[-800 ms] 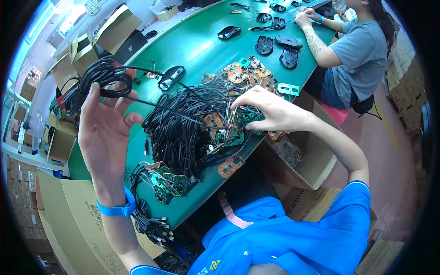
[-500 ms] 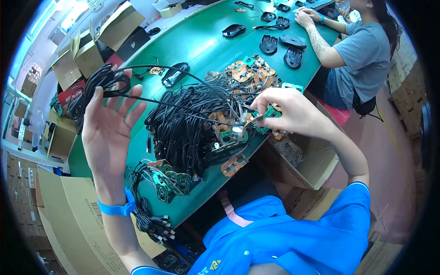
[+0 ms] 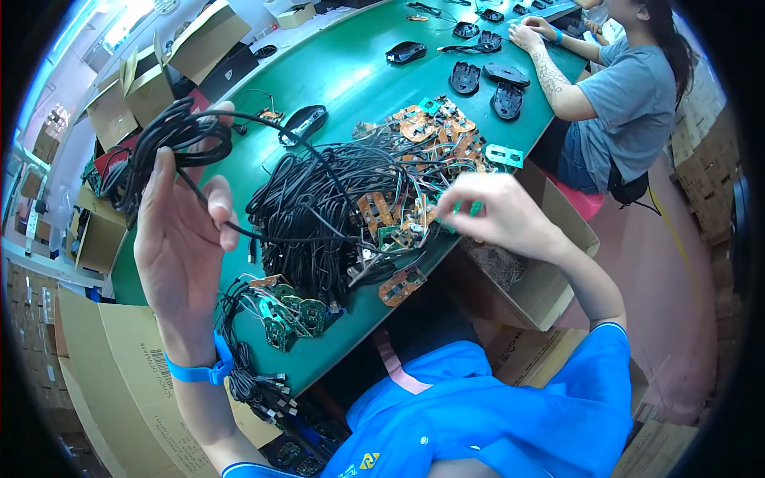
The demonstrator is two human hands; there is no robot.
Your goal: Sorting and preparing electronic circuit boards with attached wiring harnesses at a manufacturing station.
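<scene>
My left hand [image 3: 179,247] is raised at the left, its fingers curled round a coiled bundle of black cable [image 3: 147,163]. A strand from this coil runs down to the right into the heap of black cables [image 3: 299,215] on the green table. My right hand [image 3: 498,211] is over the right edge of the heap, thumb and fingers bent toward each other among thin wires and circuit boards. What lies between its fingertips is too small to make out. Orange circuit boards [image 3: 434,123] are piled behind the cables. A single orange board [image 3: 402,285] lies at the near table edge.
Green boards [image 3: 287,319] with cables lie at the near left. Mouse shells [image 3: 464,78] are spread across the far table [image 3: 351,88]. A co-worker [image 3: 629,88] sits at the far right. Open cardboard boxes [image 3: 143,88] stand at the left, another box [image 3: 550,295] below the table edge.
The coil in my left hand has risen slightly, and its fingers have bent further in. My right hand has dropped a little; the small board seen at its fingertips no longer shows clearly.
</scene>
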